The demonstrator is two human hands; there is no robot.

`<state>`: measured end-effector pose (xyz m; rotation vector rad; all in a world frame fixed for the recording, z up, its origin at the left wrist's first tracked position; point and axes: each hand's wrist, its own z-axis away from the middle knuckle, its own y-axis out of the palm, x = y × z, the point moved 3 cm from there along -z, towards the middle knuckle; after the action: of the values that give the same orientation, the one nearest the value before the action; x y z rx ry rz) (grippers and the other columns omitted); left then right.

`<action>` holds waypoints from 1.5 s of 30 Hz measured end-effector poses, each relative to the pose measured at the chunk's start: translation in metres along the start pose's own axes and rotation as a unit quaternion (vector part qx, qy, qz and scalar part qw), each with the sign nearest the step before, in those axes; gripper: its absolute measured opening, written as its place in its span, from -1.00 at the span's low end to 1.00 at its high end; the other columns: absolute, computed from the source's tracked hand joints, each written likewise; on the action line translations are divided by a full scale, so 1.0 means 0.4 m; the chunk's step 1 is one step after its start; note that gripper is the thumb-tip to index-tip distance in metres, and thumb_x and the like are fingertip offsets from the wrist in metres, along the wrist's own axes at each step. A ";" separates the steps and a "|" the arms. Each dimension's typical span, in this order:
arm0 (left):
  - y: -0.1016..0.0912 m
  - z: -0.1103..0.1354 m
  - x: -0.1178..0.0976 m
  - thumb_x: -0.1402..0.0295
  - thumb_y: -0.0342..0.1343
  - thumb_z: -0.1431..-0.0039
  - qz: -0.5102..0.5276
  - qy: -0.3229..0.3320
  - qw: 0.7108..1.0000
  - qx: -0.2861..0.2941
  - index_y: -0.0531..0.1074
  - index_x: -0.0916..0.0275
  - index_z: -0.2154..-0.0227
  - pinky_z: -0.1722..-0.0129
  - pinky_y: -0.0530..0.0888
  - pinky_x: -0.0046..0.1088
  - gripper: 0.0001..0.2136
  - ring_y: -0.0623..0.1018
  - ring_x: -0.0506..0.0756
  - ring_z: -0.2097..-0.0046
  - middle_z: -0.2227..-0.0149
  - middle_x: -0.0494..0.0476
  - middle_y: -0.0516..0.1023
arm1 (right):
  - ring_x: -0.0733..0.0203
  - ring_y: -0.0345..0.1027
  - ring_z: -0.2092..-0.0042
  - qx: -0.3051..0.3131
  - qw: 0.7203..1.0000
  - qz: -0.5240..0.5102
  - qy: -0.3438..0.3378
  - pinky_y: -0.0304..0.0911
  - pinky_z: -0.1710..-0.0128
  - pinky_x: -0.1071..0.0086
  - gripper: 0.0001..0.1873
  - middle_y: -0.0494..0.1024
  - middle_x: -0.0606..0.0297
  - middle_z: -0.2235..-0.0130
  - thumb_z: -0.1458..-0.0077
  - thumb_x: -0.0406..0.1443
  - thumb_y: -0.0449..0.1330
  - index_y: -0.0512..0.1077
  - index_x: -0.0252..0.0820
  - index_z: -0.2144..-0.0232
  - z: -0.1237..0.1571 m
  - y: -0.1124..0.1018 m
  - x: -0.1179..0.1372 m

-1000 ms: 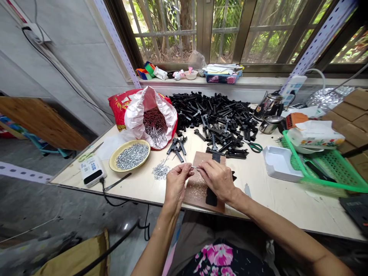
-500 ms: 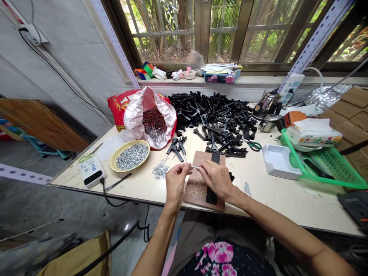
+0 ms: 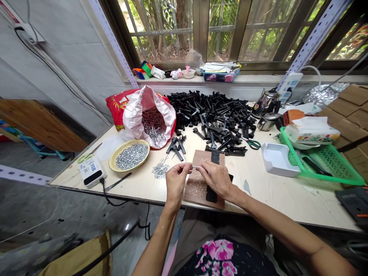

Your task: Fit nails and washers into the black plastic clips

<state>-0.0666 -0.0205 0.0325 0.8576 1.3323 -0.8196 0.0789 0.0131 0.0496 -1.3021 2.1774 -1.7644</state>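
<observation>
My left hand (image 3: 176, 179) and my right hand (image 3: 216, 177) meet over a brown board (image 3: 197, 191), fingertips pinched close together. Between them a short stretch of a thin metal rod (image 3: 194, 166) shows, its ends hidden in the fingers. The board carries pale crumbs and a strip of black pads (image 3: 212, 194), partly under my right hand. Left of my left hand lies a small heap of metal washers (image 3: 161, 169). Just behind it are a few black plastic parts (image 3: 176, 147) with thin metal shafts sticking out.
A yellow bowl of small metal pieces (image 3: 131, 156) and an open sack of long screws (image 3: 153, 122) stand to the left. Black plastic parts (image 3: 212, 115) pile up at the back. Scissors (image 3: 253, 144), a white tray (image 3: 278, 161) and a green basket (image 3: 342, 165) sit on the right.
Both hands keep nearly the same pinch and place over the board. The view has shifted very slightly; nothing is visibly picked up or let go.
</observation>
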 end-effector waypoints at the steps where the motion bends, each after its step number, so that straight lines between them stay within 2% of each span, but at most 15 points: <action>1: 0.000 -0.001 0.000 0.21 0.26 0.06 -0.003 -0.001 1.000 0.002 0.53 0.34 0.41 0.27 0.43 -0.43 -0.74 0.50 0.03 0.38 0.45 0.10 0.56 | 0.27 0.37 0.29 0.001 1.000 -0.006 0.000 0.11 0.37 0.44 -0.76 0.50 0.30 0.31 -0.28 -0.18 -0.02 0.39 -0.14 0.28 -0.001 -0.002 0.001; 4: -0.003 -0.004 0.003 0.21 0.25 0.05 -0.011 -0.004 1.000 0.014 0.54 0.34 0.42 0.28 0.42 -0.44 -0.74 0.49 0.02 0.38 0.45 0.10 0.56 | 0.26 0.37 0.28 -0.006 1.000 0.011 -0.014 0.11 0.34 0.44 -0.78 0.50 0.26 0.27 -0.28 -0.19 0.00 0.39 -0.16 0.23 -0.003 -0.010 0.005; 7: -0.005 -0.007 0.007 0.21 0.25 0.05 -0.019 -0.002 0.999 0.032 0.54 0.33 0.44 0.29 0.41 -0.46 -0.75 0.49 0.01 0.39 0.46 0.10 0.56 | 0.25 0.36 0.30 0.013 0.999 0.036 -0.020 0.07 0.38 0.42 -0.73 0.49 0.26 0.30 -0.30 -0.19 -0.05 0.40 -0.15 0.28 -0.007 -0.011 -0.001; 11: -0.007 -0.012 0.012 0.21 0.25 0.05 -0.013 -0.011 0.999 0.048 0.55 0.32 0.44 0.30 0.42 -0.47 -0.76 0.49 0.00 0.40 0.45 0.10 0.57 | 0.27 0.34 0.33 0.053 0.998 -0.024 -0.011 0.05 0.43 0.44 -0.75 0.47 0.32 0.36 -0.29 -0.19 -0.03 0.36 -0.14 0.35 -0.008 0.000 -0.019; 15: -0.005 -0.016 0.010 0.22 0.26 0.05 -0.004 -0.018 0.999 0.052 0.55 0.33 0.44 0.30 0.41 -0.48 -0.76 0.48 -0.01 0.40 0.45 0.09 0.56 | 0.26 0.34 0.27 0.028 0.998 -0.053 -0.030 0.13 0.35 0.43 -0.84 0.46 0.27 0.26 -0.26 -0.21 0.02 0.33 -0.17 0.23 -0.003 0.000 -0.020; 19: -0.001 -0.014 0.006 0.22 0.27 0.06 0.001 -0.021 0.998 0.057 0.54 0.33 0.45 0.30 0.42 -0.47 -0.76 0.48 0.00 0.40 0.46 0.10 0.56 | 0.23 0.33 0.32 0.027 0.999 -0.007 -0.020 0.13 0.37 0.40 -0.73 0.44 0.25 0.33 -0.30 -0.19 -0.06 0.36 -0.17 0.32 -0.001 0.003 -0.023; 23: 0.007 -0.011 0.014 0.21 0.27 0.06 0.002 -0.032 0.997 0.066 0.55 0.33 0.44 0.28 0.41 -0.48 -0.76 0.49 0.00 0.39 0.44 0.10 0.57 | 0.24 0.33 0.26 0.038 0.994 -0.100 -0.034 0.20 0.27 0.40 -0.80 0.42 0.25 0.29 -0.28 -0.26 -0.02 0.39 -0.16 0.29 -0.002 -0.001 -0.030; 25: 0.016 -0.011 0.025 0.21 0.28 0.06 0.009 -0.042 0.996 0.077 0.55 0.33 0.43 0.26 0.41 -0.47 -0.75 0.49 0.01 0.37 0.43 0.12 0.57 | 0.25 0.33 0.23 0.023 0.988 -0.149 -0.036 0.23 0.23 0.39 -0.86 0.41 0.25 0.26 -0.24 -0.31 0.02 0.38 -0.16 0.22 0.003 -0.012 -0.036; 28: 0.034 -0.012 0.042 0.16 0.23 0.02 0.036 -0.066 0.993 0.096 0.56 0.35 0.38 0.23 0.41 -0.46 -0.70 0.49 0.00 0.36 0.38 0.17 0.58 | 0.25 0.32 0.23 0.000 0.983 -0.180 -0.025 0.24 0.23 0.40 -0.89 0.42 0.27 0.30 -0.22 -0.34 0.06 0.38 -0.18 0.25 0.018 -0.031 -0.055; 33: 0.036 -0.010 0.048 0.05 0.09 -0.09 0.032 -0.055 0.997 0.054 0.43 0.27 0.02 0.38 0.42 -0.51 -0.52 0.44 -0.05 0.40 0.20 0.17 0.51 | 0.24 0.35 0.22 -0.021 0.994 -0.106 0.023 0.25 0.22 0.37 -0.85 0.46 0.28 0.26 -0.22 -0.29 0.07 0.44 -0.12 0.24 0.036 -0.042 -0.148; 36: 0.030 0.003 0.057 0.02 0.04 -0.12 -0.021 -0.037 0.998 0.041 0.34 0.28 -0.07 0.48 0.39 -0.54 -0.45 0.39 -0.06 0.46 0.27 0.15 0.50 | 0.23 0.34 0.25 -0.023 0.997 -0.029 0.064 0.23 0.31 0.38 -0.82 0.45 0.28 0.26 -0.23 -0.26 0.06 0.46 -0.11 0.24 0.020 -0.033 -0.241; 39: 0.033 0.023 0.082 0.02 0.04 -0.12 -0.082 -0.025 0.995 0.049 0.29 0.28 -0.11 0.51 0.37 -0.52 -0.43 0.38 -0.04 0.50 0.31 0.13 0.50 | 0.21 0.31 0.23 -0.013 0.998 0.028 0.052 0.23 0.32 0.38 -0.79 0.44 0.26 0.26 -0.24 -0.24 0.05 0.48 -0.13 0.27 -0.018 -0.020 -0.314; 42: 0.038 0.039 0.107 0.05 0.03 -0.13 -0.146 0.009 0.988 0.050 0.30 0.24 -0.12 0.42 0.41 -0.47 -0.46 0.43 -0.01 0.47 0.30 0.12 0.51 | 0.17 0.25 0.21 -0.004 0.997 0.067 0.026 0.23 0.30 0.35 -0.75 0.43 0.23 0.29 -0.25 -0.24 0.03 0.49 -0.17 0.32 -0.034 -0.013 -0.332; 45: 0.039 0.045 0.123 0.08 0.01 -0.16 -0.190 0.035 0.981 0.028 0.30 0.22 -0.11 0.33 0.43 -0.45 -0.50 0.46 0.00 0.44 0.30 0.11 0.51 | 0.19 0.23 0.26 0.023 0.998 0.052 -0.028 0.22 0.36 0.36 -0.68 0.43 0.23 0.35 -0.29 -0.29 -0.05 0.47 -0.20 0.36 0.004 -0.007 -0.289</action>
<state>-0.0410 -0.0298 -0.0147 0.6878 1.5673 -1.1368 0.1558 0.0837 0.0001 -1.1917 2.1196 -1.7080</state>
